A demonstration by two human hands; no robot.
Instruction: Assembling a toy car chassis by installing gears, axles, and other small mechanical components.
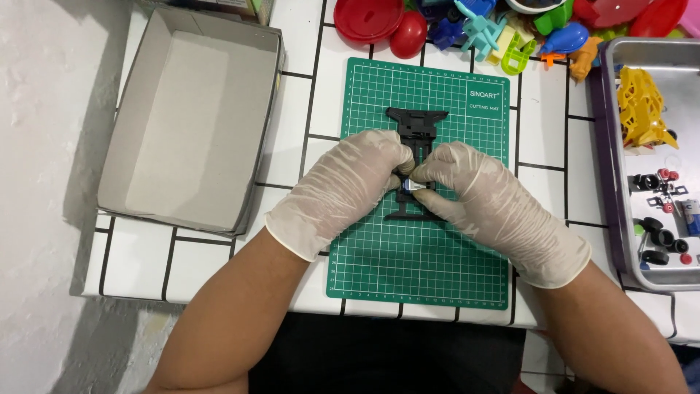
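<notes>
- Both gloved hands, left hand (350,182) and right hand (481,197), fingers pinching a black frame (417,124).
- Green mat (423,255) on white tiled counter (189,263).
- Grey box (189,117) left; metal tray (656,55) right.

Thin, off-white disposable gloves on left hand (346,186) and right hand (490,201), wrinkled over the fingers (430,171), cuffs ending at the wrists; forearms bare, no sleeves.
</notes>
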